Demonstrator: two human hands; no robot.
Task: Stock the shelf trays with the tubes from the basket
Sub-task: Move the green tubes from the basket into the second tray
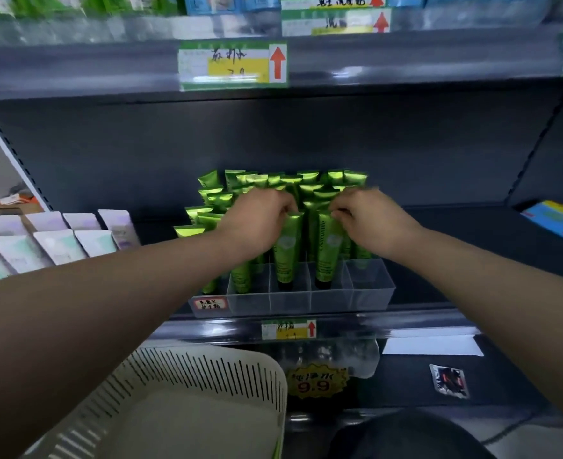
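A clear divided tray (pixel 369 293) on the dark middle shelf holds many shiny green tubes (pixel 309 185), standing cap-down in rows. My left hand (pixel 257 220) pinches the top of one green tube (pixel 288 246) in a front compartment. My right hand (pixel 369 220) pinches the top of the neighbouring green tube (pixel 328 253), also standing in a front slot. The front right compartment looks bare. The cream slotted basket (pixel 207 385) sits low at the left, below my left forearm; what shows of its inside holds no tubes.
White and pale tubes (pixel 58 240) fill trays at the shelf's left. A blue packet (pixel 561 223) lies at the right. Price tags (pixel 233 64) hang on the shelf edges. The lower shelf carries a yellow 9.9 sign (pixel 318 382) and a small foil packet (pixel 450 380).
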